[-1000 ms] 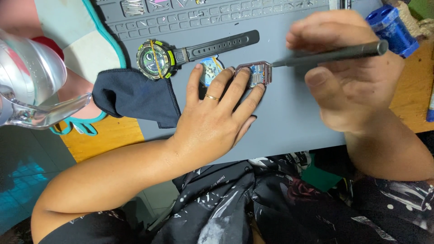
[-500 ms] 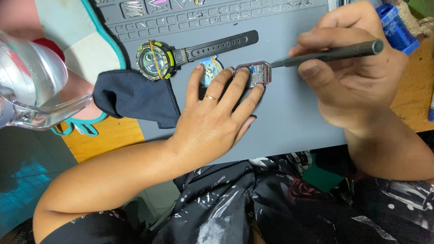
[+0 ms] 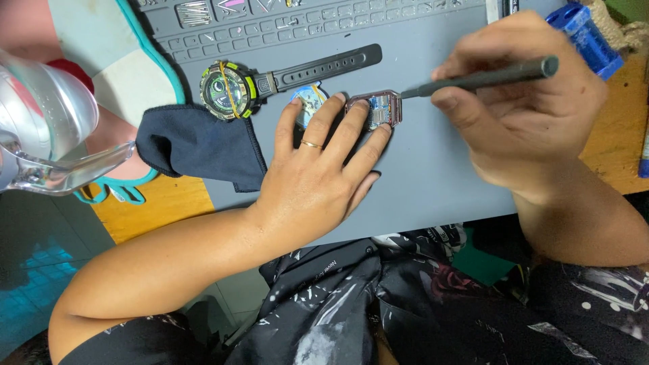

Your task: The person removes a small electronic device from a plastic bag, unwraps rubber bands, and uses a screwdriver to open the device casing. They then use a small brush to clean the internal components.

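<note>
Small square metal watch case (image 3: 380,110) open, guts exposed. Left hand (image 3: 318,182) fingers spread, pinning it; right hand (image 3: 524,128) fingers pinching slim grey screwdriver (image 3: 483,78), tip at case edge. Reassembly pending.

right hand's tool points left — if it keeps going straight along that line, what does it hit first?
Most likely the small square watch case: the tip of the dark screwdriver in the right hand is already at its right edge. The left hand fingers pin that case to the grey mat, so they come next. Contact depth is unclear.
</note>
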